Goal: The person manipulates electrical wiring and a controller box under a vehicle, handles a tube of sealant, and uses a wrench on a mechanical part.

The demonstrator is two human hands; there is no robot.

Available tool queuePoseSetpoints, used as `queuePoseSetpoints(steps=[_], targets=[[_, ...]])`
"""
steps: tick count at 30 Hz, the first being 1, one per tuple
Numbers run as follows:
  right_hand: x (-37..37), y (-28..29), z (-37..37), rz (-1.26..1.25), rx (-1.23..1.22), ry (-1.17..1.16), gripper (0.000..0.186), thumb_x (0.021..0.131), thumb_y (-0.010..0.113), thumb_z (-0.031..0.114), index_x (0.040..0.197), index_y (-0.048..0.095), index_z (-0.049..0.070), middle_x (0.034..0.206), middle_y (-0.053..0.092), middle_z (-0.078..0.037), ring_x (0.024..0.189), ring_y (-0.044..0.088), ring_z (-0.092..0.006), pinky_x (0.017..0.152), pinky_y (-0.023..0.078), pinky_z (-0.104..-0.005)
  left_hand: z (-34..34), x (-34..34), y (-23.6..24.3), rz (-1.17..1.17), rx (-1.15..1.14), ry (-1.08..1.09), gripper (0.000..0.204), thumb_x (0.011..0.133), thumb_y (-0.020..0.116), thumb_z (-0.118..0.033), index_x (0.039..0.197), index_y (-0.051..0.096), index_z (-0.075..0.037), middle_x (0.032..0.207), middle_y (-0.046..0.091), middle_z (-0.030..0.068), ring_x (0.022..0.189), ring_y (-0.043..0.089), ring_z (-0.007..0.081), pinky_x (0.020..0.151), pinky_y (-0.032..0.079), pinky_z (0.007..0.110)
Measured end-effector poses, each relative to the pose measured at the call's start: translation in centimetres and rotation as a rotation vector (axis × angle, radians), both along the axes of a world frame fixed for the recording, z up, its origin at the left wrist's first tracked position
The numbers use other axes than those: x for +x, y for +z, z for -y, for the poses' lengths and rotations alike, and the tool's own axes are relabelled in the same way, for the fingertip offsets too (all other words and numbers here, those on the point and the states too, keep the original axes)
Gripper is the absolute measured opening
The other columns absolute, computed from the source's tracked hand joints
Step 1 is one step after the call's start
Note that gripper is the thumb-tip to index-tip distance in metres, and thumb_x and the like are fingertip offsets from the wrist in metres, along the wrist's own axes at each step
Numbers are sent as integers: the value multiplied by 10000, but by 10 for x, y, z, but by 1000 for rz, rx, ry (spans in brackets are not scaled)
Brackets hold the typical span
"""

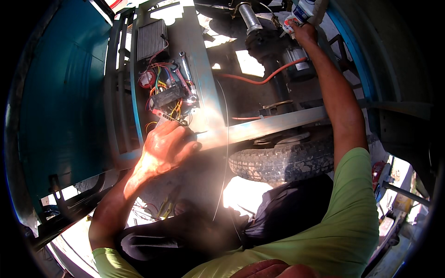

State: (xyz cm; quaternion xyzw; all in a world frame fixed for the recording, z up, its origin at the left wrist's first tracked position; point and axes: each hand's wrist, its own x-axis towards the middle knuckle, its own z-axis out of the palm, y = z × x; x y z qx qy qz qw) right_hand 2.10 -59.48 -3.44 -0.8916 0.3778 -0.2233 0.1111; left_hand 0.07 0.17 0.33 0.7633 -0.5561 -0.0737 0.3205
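Observation:
My left hand (169, 143) rests with curled fingers on the metal frame (207, 120), just below a bundle of coloured wires (163, 79) and a black module (164, 97); what its fingertips hold, if anything, is hidden. Combination wrenches (184, 69) lie beside the wires, and a ribbed metal unit (149, 39) sits above them. At the upper right my right hand (303, 32) grips a white container (300, 14) with red and blue markings, near the axle housing (257, 44) and the motor (299, 69).
A teal panel (60, 97) stands on the left, and a blue frame edge (353, 55) runs down the right. An orange cable (252, 81) crosses the undercarriage. A tyre (278, 164) is below the front rail (269, 125). Pliers (164, 208) lie beneath, near my legs.

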Motion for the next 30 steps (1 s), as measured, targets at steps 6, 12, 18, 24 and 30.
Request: queuePoseSetpoints(steps=[6, 12, 18, 24, 30], targets=[[-2, 4, -2, -43, -4, 31, 752, 821, 719, 730, 1048, 779, 16, 1087, 756, -239, 1031, 723, -416, 922, 543, -486, 0, -1, 1, -9, -6, -3, 277, 795, 826, -86, 1008, 692, 31, 890, 650, 167, 807, 656, 348, 715, 536, 420], [-2, 5, -1, -36, -13, 21, 758, 815, 714, 741, 1011, 789, 13, 1056, 761, -237, 1024, 724, -420, 908, 543, -491, 1, -1, 0, -5, -9, -5, 276, 796, 824, -85, 1010, 693, 31, 894, 656, 166, 814, 660, 348, 725, 539, 420], [0, -3, 4, 26, 43, 10, 688, 814, 746, 699, 1025, 800, 46, 1037, 775, -203, 996, 741, -379, 884, 556, -464, 1, 0, 0, -12, -13, -5, 278, 793, 828, -90, 1005, 690, 26, 888, 653, 161, 813, 655, 348, 722, 533, 425], [0, -7, 9, 105, 64, 31, 643, 814, 760, 673, 1024, 805, 67, 1021, 784, -174, 988, 749, -361, 868, 562, -450, 1, 0, -3, -16, -14, -1, 278, 796, 831, -97, 1003, 688, 22, 876, 642, 155, 800, 643, 347, 709, 523, 428], [0, -4, 6, 95, 76, 16, 652, 821, 750, 677, 1030, 801, 61, 1043, 780, -178, 1004, 743, -368, 874, 558, -457, 0, 0, -4, -6, -14, 3, 279, 801, 828, -104, 1007, 688, 20, 876, 642, 155, 803, 644, 347, 714, 525, 429]])
